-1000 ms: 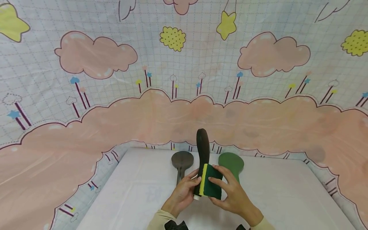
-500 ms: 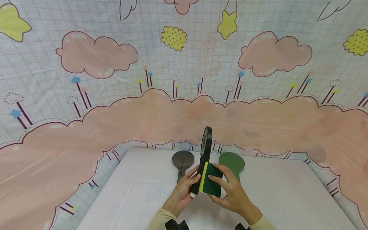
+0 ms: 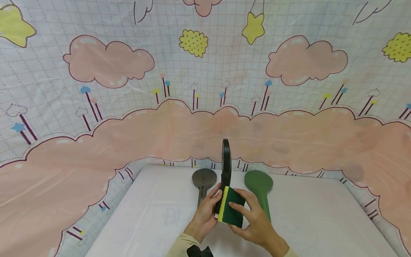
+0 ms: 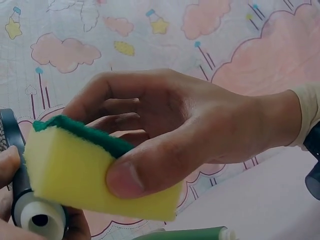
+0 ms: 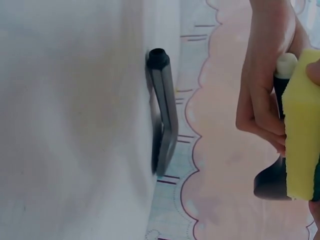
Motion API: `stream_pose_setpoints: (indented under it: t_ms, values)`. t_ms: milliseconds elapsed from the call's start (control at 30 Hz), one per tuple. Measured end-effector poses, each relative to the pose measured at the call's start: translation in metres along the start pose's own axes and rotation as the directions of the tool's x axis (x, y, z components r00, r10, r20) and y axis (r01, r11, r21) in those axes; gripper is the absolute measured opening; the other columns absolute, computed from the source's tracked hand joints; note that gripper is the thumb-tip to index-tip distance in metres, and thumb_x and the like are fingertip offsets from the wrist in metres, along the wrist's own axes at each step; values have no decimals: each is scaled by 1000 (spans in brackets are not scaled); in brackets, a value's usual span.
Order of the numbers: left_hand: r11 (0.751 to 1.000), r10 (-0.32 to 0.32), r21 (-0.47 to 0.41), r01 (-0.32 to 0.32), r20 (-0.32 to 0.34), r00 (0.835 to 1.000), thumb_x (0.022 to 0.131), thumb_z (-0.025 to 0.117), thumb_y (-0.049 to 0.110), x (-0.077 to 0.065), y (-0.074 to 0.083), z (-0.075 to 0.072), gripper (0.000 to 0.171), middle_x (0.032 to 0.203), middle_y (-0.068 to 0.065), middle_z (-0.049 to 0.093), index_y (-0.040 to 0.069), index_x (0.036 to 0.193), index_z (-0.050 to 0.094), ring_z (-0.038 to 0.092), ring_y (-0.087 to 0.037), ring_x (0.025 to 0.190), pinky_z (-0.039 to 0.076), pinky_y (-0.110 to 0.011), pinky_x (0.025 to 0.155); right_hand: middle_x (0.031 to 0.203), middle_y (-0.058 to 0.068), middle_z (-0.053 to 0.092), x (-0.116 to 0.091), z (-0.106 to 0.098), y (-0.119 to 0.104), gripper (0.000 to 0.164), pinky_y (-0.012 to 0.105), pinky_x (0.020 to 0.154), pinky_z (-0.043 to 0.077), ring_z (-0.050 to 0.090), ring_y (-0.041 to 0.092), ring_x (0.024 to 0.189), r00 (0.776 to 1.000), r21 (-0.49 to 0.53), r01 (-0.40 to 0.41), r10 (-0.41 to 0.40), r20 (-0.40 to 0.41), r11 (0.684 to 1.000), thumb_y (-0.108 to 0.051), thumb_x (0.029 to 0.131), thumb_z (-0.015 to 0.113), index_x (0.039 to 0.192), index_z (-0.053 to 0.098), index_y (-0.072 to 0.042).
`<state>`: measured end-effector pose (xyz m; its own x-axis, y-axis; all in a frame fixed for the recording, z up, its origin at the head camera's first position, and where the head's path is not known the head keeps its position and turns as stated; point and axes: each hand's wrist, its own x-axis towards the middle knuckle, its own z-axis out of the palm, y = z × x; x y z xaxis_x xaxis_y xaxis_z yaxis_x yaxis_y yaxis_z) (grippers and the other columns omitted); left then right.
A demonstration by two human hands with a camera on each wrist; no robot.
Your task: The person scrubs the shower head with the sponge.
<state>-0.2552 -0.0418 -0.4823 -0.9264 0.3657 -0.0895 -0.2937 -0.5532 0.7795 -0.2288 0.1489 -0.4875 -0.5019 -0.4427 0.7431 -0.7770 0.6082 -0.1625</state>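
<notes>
A black, round-headed shower head rises at one o'clock from the left hand, curled round its handle. At the right hand's ten o'clock, pinched in its fingers, a yellow-and-green foam block sponge partly hides the handle.

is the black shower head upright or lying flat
Upright: the head view shows the black shower head spray end up, its handle in the left hand.

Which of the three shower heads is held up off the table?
The black shower head, gripped in the left hand. The grey shower head and green shower head lie on the table.
</notes>
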Motion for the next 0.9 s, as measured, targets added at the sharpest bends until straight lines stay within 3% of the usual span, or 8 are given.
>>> stream_pose_setpoints:
  t_ms: [133, 500, 733, 900]
  values:
    - [1000, -4, -4, 4, -4, 1000, 102, 51, 31, -1, 0, -1, 60, 138, -4, 54, 16, 156, 28, 55, -13, 119, 48, -32, 100, 144, 12, 49, -1, 1, -2, 49, 15, 116, 25, 47, 25, 129, 1000, 1, 12, -12, -10, 1000, -48, 77, 79, 119, 67, -25]
    - [999, -7, -47, 9, 42, 999, 102, 51, 23, -4, 0, -5, 61, 140, -5, 53, 13, 156, 25, 55, -14, 122, 49, -32, 100, 142, 13, 50, 6, -3, 4, 49, 14, 117, 19, 46, 26, 128, 998, 4, 66, -66, -23, 998, -53, 80, 75, 119, 68, -25]
    - [999, 1, -53, 3, 62, 998, 103, 49, 17, -5, 0, -4, 60, 140, -5, 51, 12, 156, 23, 56, -14, 122, 50, -28, 99, 142, 13, 51, 14, -11, 10, 49, 21, 117, 27, 47, 29, 128, 998, -28, 46, -47, -32, 999, -53, 79, 77, 118, 69, -25]
    - [998, -11, -57, 13, 40, 999, 102, 52, 17, -6, -1, -1, 60, 132, -4, 54, 13, 156, 25, 60, -13, 118, 51, -25, 97, 143, 13, 50, 16, -13, 11, 50, 21, 117, 26, 46, 29, 129, 1000, -33, 7, -8, -31, 999, -53, 77, 78, 116, 69, -23]
